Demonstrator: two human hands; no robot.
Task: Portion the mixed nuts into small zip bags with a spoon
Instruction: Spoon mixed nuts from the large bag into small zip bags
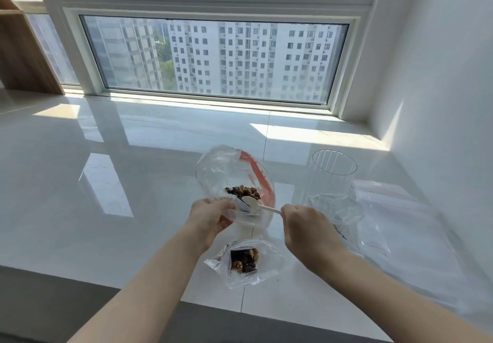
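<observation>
Both hands grip: left hand [210,218] holds big bag [229,172] (tilted), right hand [306,226] pinches spoon [256,205].

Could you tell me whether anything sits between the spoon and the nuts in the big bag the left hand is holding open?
Nothing visible does. The left hand holds the big bag open at its mouth, and the spoon, held by the right hand, already has its bowl inside, right beside the nuts.
</observation>
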